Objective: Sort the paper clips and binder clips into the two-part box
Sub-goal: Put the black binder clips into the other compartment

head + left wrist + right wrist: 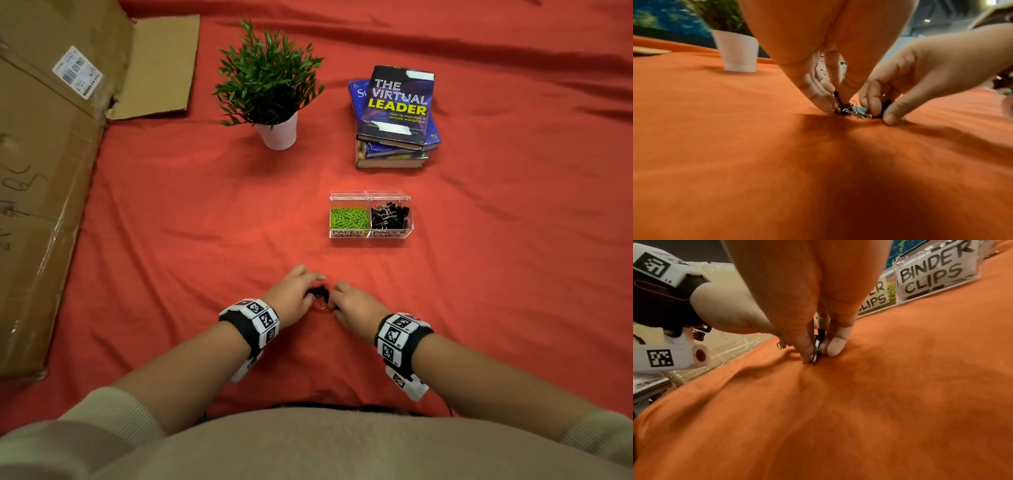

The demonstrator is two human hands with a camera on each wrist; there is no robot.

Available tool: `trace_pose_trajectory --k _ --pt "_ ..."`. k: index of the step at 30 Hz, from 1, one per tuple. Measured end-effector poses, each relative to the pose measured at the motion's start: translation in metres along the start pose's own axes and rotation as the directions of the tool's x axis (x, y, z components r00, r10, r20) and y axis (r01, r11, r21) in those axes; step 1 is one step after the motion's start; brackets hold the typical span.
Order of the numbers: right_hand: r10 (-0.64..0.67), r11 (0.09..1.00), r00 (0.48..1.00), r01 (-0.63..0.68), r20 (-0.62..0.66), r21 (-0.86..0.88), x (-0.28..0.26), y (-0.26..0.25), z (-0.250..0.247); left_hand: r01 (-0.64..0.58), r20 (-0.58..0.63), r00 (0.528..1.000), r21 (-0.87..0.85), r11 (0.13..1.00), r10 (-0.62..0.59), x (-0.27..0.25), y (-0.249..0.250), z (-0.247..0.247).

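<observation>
Both hands pinch the last binder clips (320,295) near the tabletop's front edge — left hand (292,298), right hand (356,305). Risk: cloth (205,222) bunches under fingers, clips slip — or land w/ paper clips (349,218) in the box (371,234).

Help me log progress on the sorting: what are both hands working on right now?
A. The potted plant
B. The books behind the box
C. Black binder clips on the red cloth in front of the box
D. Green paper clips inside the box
C: the left hand and right hand both pinch at the black binder clips on the red cloth, nearer the person than the two-part box.
</observation>
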State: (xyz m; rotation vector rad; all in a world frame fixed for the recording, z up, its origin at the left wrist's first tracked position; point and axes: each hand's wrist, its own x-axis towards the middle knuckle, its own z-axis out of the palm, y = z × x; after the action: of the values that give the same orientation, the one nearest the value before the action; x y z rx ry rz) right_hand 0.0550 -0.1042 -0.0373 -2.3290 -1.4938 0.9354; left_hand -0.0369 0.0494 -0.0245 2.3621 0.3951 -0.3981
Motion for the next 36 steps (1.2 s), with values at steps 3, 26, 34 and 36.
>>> trace_pose_trajectory --k 3,26,34,36 --pt "0.018 0.993 0.998 -0.011 -0.058 0.122 -0.001 0.006 -0.002 -0.041 0.060 0.998 0.096 0.994 0.036 0.006 0.006 0.004" --pt "0.052 0.967 0.996 -0.070 0.079 0.244 0.030 0.005 -0.022 0.017 0.072 0.997 0.060 0.998 -0.022 -0.003 -0.014 0.002" --pt "0.086 0.979 0.996 -0.083 -0.012 0.184 0.020 0.005 -0.012 0.053 0.095 0.994 0.057 0.997 -0.058 -0.003 -0.006 0.001" --pt "0.131 0.964 0.990 -0.114 -0.055 0.238 0.018 0.006 -0.013 0.042 0.091 0.995 0.043 0.998 -0.046 -0.002 -0.004 -0.001"
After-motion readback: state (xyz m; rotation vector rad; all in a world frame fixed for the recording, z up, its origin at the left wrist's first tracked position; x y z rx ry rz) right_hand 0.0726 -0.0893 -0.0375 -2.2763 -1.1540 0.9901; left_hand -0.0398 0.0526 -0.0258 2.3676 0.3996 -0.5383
